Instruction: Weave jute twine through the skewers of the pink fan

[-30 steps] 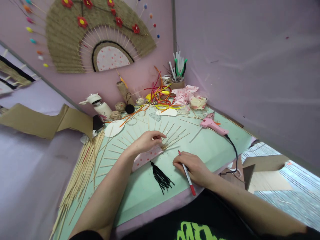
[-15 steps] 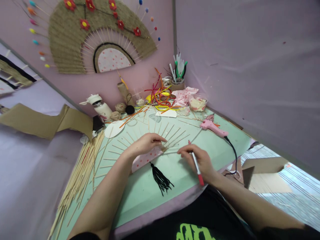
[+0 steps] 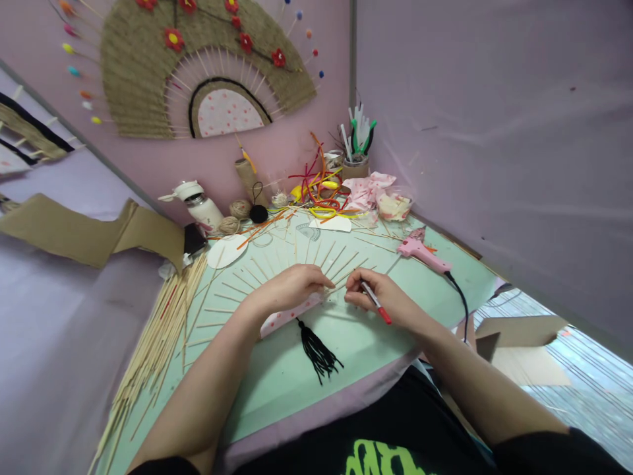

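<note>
My right hand (image 3: 378, 295) is closed around a white pen with a red end (image 3: 380, 309), its fingertips close to the right-hand sticks. Over the pink dotted half-round piece (image 3: 287, 318) lies my left hand (image 3: 304, 282), fingers bent down at the inner ends of the sticks; whether it grips one is too small to tell. Thin wooden sticks (image 3: 236, 285) fan out around that piece on the green tabletop (image 3: 277, 389). A black tassel (image 3: 319, 353) lies below it.
A pink glue gun (image 3: 424, 253) with a black cord lies at the right. Long sticks (image 3: 148, 343) are heaped at the left edge. Along the back stand a white bottle (image 3: 202, 210), twine balls (image 3: 240, 209), colored pipe cleaners (image 3: 321, 191) and a jar (image 3: 356, 167).
My right hand has moved left and up, nearer to my left hand, and the pen has turned in it. My left hand has shifted slightly right. The view has moved a little.
</note>
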Tool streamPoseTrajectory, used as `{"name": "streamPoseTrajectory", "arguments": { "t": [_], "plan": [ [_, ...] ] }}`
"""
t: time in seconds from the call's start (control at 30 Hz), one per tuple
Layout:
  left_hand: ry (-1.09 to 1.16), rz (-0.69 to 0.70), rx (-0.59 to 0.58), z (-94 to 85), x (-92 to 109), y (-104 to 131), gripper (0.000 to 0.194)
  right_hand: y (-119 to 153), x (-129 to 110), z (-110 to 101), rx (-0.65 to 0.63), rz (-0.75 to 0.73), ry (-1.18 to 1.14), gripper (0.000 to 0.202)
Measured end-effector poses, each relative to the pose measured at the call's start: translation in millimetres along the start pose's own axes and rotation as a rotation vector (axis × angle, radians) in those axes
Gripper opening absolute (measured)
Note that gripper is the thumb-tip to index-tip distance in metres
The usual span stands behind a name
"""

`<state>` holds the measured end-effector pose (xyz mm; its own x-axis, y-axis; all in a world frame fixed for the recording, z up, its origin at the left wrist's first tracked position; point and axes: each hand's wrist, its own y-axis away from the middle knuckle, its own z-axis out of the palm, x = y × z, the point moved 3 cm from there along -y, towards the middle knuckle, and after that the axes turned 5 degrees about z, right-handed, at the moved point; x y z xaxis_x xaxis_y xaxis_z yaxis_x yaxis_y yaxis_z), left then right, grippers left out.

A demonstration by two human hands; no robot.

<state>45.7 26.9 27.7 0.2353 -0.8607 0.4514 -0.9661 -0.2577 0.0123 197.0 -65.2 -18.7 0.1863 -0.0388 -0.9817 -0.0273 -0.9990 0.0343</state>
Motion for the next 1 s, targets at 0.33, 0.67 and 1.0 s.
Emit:
{"name": "streamPoseTrajectory", "arguments": {
  "t": [0.33,0.67,1.0],
  "plan": [
    [0.170,-0.299,0.514,5.7,-6,-5,0.021,-5,21,19,0.271,0.029,-0.546,0.031],
    [0.793,-0.453,0.346,38.5,-16,-13,0.024,-2,22,27,0.246,-0.058,-0.264,0.029],
    [1.373,-0.378,0.148,43.6,-15,0,0.032,-11,2,-6,0.235,-0.132,-0.449,0.029]
  ]
}}
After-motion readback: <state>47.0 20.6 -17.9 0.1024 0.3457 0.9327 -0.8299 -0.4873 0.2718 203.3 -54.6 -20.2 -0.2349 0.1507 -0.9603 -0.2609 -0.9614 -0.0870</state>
